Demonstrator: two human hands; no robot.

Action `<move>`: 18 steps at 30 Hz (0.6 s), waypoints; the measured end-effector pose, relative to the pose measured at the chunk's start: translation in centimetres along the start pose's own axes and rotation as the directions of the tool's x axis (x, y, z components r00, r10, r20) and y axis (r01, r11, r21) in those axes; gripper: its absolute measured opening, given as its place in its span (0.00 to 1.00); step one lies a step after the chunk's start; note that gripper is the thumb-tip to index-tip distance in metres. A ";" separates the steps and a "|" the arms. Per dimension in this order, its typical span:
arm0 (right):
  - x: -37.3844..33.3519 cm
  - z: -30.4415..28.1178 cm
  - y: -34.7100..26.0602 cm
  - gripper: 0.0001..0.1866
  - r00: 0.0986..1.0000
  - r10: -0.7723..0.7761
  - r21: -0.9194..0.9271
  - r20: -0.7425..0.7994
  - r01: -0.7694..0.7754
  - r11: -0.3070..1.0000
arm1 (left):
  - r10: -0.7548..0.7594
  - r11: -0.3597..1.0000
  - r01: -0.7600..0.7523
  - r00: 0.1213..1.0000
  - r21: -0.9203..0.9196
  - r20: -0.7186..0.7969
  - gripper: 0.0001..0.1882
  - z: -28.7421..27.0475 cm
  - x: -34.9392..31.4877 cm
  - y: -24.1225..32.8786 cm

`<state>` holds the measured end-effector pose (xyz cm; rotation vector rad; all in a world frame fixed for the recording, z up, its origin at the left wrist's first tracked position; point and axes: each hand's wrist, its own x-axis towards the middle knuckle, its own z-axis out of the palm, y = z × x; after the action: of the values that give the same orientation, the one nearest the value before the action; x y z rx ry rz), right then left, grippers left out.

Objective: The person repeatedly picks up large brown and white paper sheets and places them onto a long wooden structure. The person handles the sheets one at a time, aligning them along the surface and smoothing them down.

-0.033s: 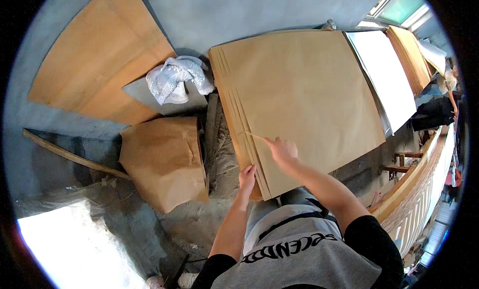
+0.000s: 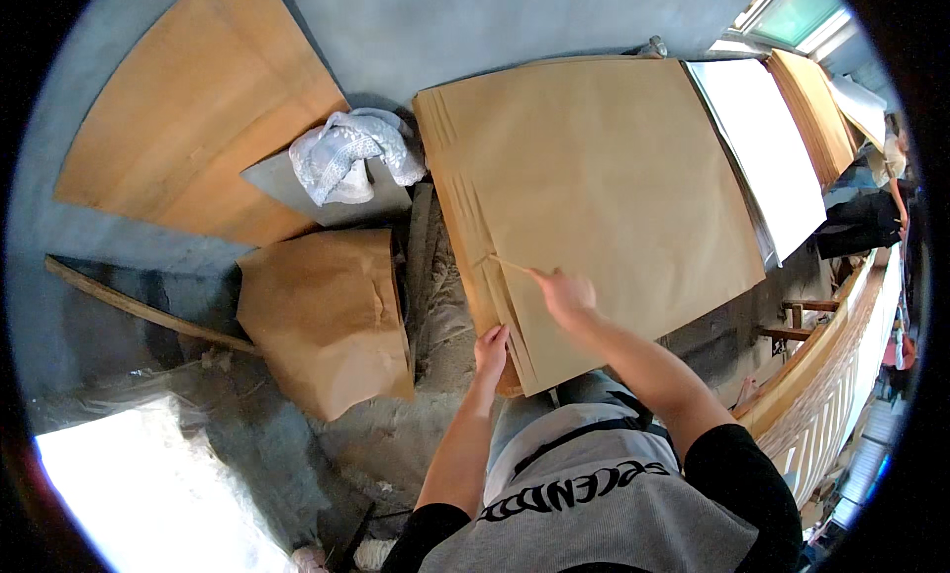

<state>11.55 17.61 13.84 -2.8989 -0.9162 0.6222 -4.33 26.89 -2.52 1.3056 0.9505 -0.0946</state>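
A broad stack of brown paper sheets (image 2: 614, 197) lies in front of me, its left edges fanned into narrow overlapping strips. Closed around a thin pale stick (image 2: 512, 266), my right hand (image 2: 569, 298) is over the left part of the top sheet. The stick's far end touches the fanned edges. My left hand (image 2: 490, 350) is closed at the near left corner, thumb on top, pinching the sheet edges there. How many sheets it grips is hidden.
Left of the stack are a crumpled white cloth (image 2: 346, 157), a folded brown paper piece (image 2: 322, 321) and a large wooden board (image 2: 198, 118) by the wall. White sheets (image 2: 762, 147) adjoin the stack's right side. Another person (image 2: 861, 222) stands at the far right.
My right hand and the stick have shifted slightly right and away from me along the fanned edges. My left hand stays at the corner.
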 end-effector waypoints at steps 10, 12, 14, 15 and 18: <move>0.0 -0.1 0.9 0.19 0.998 0.050 0.015 -0.044 -0.049 0.999 | -0.042 0.991 0.042 0.999 -0.128 0.001 0.16 0.2 -0.8 0.8; 0.1 -0.7 0.5 0.19 0.999 0.036 -0.023 0.006 -0.036 0.999 | 0.050 0.998 -0.050 0.998 -0.024 -0.028 0.16 0.0 -0.6 0.5; -0.1 -1.1 -0.2 0.19 0.999 0.022 -0.047 0.046 -0.020 0.999 | 0.063 0.997 -0.061 0.997 0.049 -0.041 0.16 -0.2 -0.7 0.7; -0.3 -0.8 -0.3 0.19 0.998 0.011 -0.052 0.058 -0.008 0.999 | 0.034 0.997 -0.030 0.998 0.068 -0.049 0.16 -0.2 -0.8 1.1; -0.7 0.3 1.6 0.19 0.998 0.060 -0.001 0.022 -0.060 0.998 | 0.231 0.936 -0.197 0.969 0.290 -0.087 0.16 0.1 -1.0 1.6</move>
<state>11.73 15.88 13.58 -2.9350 -0.8346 0.6592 -4.07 26.86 -0.66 1.6860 0.9122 0.0203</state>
